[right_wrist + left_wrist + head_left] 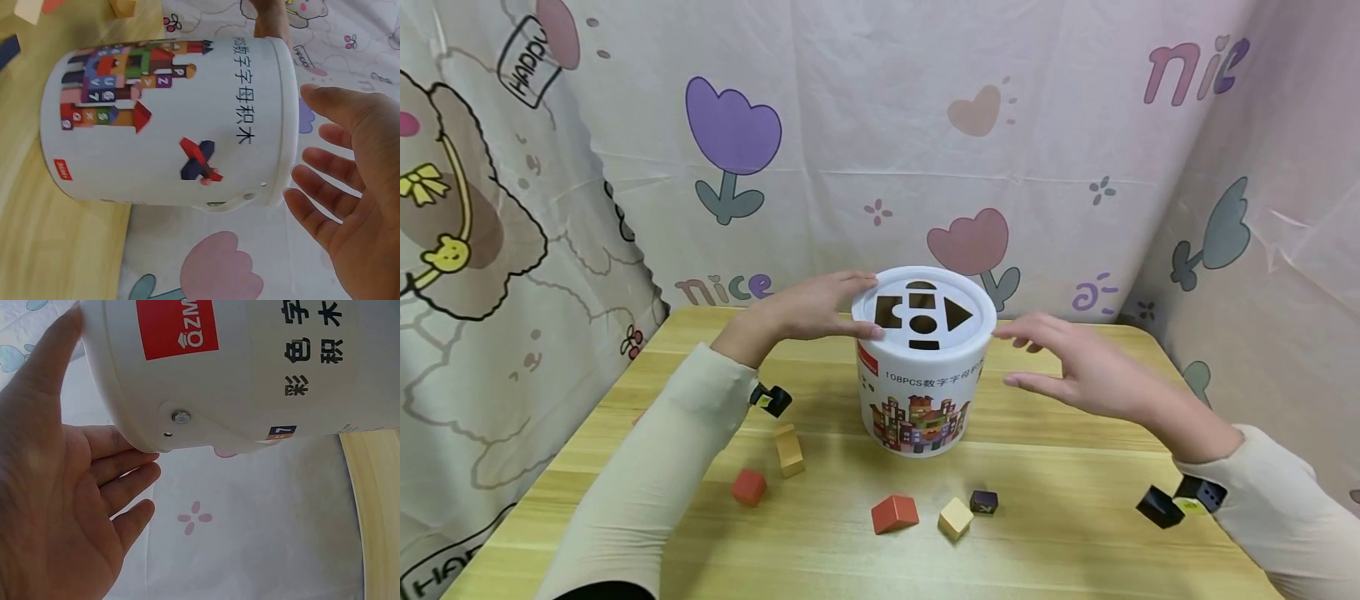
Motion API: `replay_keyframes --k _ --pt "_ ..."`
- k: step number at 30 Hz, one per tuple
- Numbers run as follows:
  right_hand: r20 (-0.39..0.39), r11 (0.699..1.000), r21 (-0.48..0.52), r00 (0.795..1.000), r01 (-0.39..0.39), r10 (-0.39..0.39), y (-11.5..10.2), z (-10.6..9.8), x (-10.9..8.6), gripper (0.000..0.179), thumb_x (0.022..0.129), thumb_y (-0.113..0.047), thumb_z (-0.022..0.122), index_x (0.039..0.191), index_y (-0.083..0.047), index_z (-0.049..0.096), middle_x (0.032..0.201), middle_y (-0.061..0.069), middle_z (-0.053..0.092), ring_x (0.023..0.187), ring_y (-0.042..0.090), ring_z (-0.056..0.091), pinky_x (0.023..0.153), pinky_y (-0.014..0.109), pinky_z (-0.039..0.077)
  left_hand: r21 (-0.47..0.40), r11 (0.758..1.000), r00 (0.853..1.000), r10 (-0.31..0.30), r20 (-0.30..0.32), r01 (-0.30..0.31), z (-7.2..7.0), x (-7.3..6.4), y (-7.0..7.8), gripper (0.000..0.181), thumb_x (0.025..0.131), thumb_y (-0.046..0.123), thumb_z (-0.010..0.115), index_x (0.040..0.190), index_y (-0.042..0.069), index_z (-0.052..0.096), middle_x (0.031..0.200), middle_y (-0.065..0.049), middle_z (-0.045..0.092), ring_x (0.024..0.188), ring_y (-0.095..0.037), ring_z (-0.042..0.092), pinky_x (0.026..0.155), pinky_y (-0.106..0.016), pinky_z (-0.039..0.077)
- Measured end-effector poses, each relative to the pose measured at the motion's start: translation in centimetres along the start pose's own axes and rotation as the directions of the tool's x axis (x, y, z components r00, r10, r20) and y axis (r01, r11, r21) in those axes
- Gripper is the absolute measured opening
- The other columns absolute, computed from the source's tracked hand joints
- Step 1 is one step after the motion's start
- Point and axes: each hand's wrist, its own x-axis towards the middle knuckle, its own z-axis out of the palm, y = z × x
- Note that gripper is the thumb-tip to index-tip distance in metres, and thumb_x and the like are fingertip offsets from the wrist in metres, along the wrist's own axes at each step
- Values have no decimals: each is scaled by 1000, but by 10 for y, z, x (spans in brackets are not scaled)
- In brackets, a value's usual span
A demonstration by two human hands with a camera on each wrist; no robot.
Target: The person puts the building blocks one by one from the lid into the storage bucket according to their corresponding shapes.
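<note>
A white bucket (pixel 917 383) printed with colourful block buildings stands upright on the table. Its white lid (pixel 953 285) has cut-out shapes, among them a triangle, a circle and a square. My left hand (pixel 805 310) touches the lid's left rim, the thumb over the top edge and the other fingers loosely spread by the side, as the left wrist view shows. On the other side, my right hand (pixel 1075 367) is held with fingers extended and apart, fingertips very near the right rim. Whether they touch it I cannot tell. Nothing lies in the right palm (pixel 375 200).
Loose blocks lie in front of the bucket: a red cube (pixel 749 487), a yellow notched block (pixel 789 451), a red wedge (pixel 895 514), a pale wooden cube (pixel 956 519) and a dark block (pixel 984 502). A patterned curtain (pixel 850 100) hangs behind the wooden table (pixel 1060 517).
</note>
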Motion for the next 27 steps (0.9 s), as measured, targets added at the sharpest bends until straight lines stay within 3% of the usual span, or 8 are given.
replay_keyframes --k 6,13,21,27 --pt "16 998 48 999 32 -33 1 14 -20 50 83 -18 79 129 -13 60 124 -5 61 104 13 60 83 34 54 26 1000 1000 -2 -4 2 0 2 0 101 79 75 60 153 12 34 157 -5 30 142 -27 29 114 -52 26" --pt "102 992 101 993 -70 60 -2 36 -42 48 87 -31 76 130 -16 60 124 -7 61 104 8 58 85 34 54 3 1000 1000 -7 -4 7 0 1 0 102 79 75 61 154 13 31 158 -5 28 142 -29 30 113 -54 27" --pt "134 978 175 987 -114 91 0 64 -62 45 88 -36 73 129 -22 60 122 -9 61 102 8 59 84 33 55 -5 1000 1000 -4 -5 4 1 0 0 103 78 75 60 154 13 31 159 -5 28 142 -29 29 113 -55 26" --pt "134 970 223 989 -99 70 0 90 -77 45 86 -29 76 126 -16 61 120 -4 63 98 12 61 81 32 55 -24 1000 1000 -8 -6 7 2 -1 -2 103 78 76 60 154 13 31 159 -5 27 142 -29 29 113 -54 26"
